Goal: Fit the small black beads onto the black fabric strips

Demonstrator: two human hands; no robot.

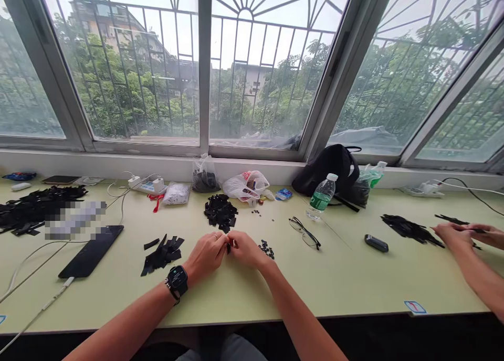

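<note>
My left hand (207, 252), a black watch (177, 281) on its wrist, meets my right hand (244, 251) above the table. Both have their fingers pinched together on a small black strip (228, 248), mostly hidden by the fingertips. Just beyond the hands lies a pile of short black strips (220, 210). Another group of black strips (163, 253) is spread to the left of my left hand. Small black ring-like pieces (266, 249) lie beside my right wrist.
At right, another person's hands (459, 236) work by more black strips (409, 229). Glasses (305, 232), a water bottle (322, 195) and a black case (376, 243) stand or lie between. Leftward lies a phone (91, 252) with a cable. Bags (247, 185) line the window.
</note>
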